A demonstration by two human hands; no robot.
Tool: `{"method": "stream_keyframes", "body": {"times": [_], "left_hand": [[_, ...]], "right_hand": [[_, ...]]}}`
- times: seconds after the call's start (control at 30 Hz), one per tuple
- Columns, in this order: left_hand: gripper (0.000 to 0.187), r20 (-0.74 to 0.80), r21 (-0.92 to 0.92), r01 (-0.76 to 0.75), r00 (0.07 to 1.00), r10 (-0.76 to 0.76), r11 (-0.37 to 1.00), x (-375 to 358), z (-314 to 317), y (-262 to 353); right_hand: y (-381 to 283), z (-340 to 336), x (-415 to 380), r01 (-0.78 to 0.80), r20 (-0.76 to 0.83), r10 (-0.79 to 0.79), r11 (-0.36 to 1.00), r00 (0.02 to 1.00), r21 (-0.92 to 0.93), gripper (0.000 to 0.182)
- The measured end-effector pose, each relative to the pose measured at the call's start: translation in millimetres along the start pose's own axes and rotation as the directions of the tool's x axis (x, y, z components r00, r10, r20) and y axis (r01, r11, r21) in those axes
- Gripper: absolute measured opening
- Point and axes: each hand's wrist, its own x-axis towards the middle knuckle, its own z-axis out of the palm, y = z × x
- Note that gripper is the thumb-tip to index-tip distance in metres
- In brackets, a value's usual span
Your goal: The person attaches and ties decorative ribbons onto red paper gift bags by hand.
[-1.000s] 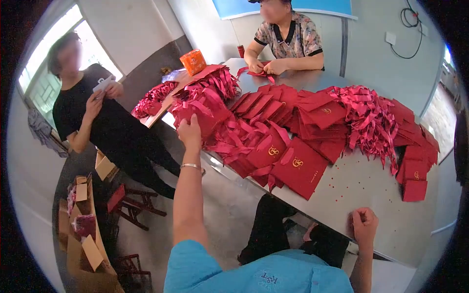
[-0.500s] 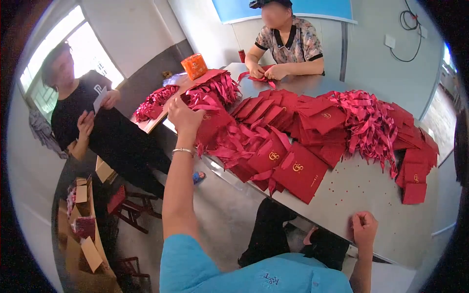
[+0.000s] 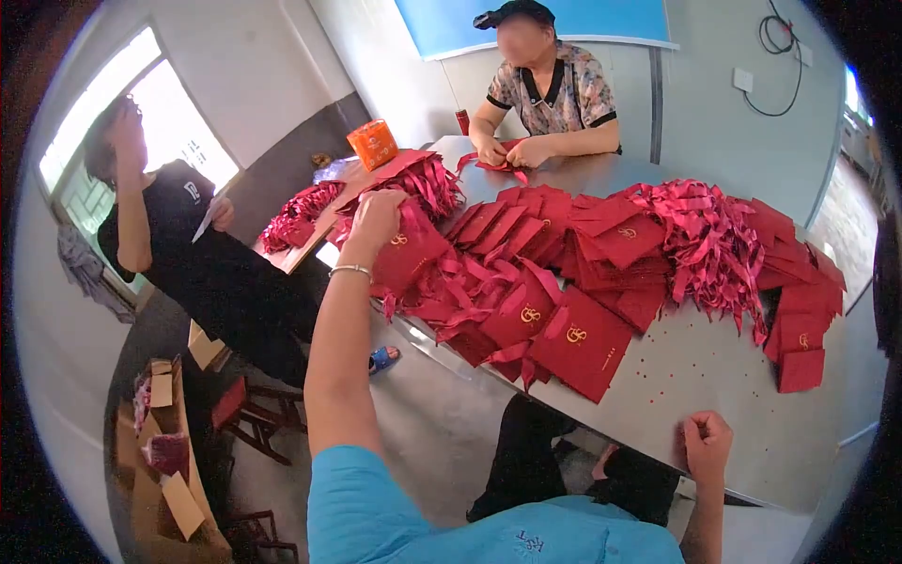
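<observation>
My left hand (image 3: 378,218), with a bracelet at the wrist, reaches over the left end of the pile, its fingers bent down onto a red bag (image 3: 411,249) with a gold mark; its fingertips are partly hidden. Loosely curled, my right hand (image 3: 707,440) rests at the table's front edge with nothing visible in it. Red bags and pink-red ribbons (image 3: 709,235) lie heaped across the grey table (image 3: 695,367). One larger red bag (image 3: 581,345) lies flat at the front of the heap.
Across the table a co-worker (image 3: 554,103) handles a red bag. Another person (image 3: 178,216) stands at the left holding a white card. An orange pack (image 3: 373,144) stands at the back left. Cardboard boxes (image 3: 178,503) and a stool (image 3: 254,414) are at the lower left.
My left hand has come down onto the bags, its fingers no longer spread above them. The standing person has raised one hand to the head. My right hand stays in place.
</observation>
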Motion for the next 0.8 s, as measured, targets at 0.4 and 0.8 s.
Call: {"method": "stream_keyframes", "body": {"times": [0.4, 0.8], "left_hand": [[0.032, -0.107, -0.113, 0.722, 0.674, -0.731, 0.682, 6, 19, -54], [0.044, -0.476, -0.209, 0.604, 0.624, -0.620, 0.769, 20, -2, -15]], "right_hand": [[-13, -2, 0, 0.041, -0.012, -0.042, 0.995, 0.999, -0.086, 0.011], [-17, 0, 0, -0.023, -0.018, 0.023, 1.000, 1.000, -0.008, 0.010]]}}
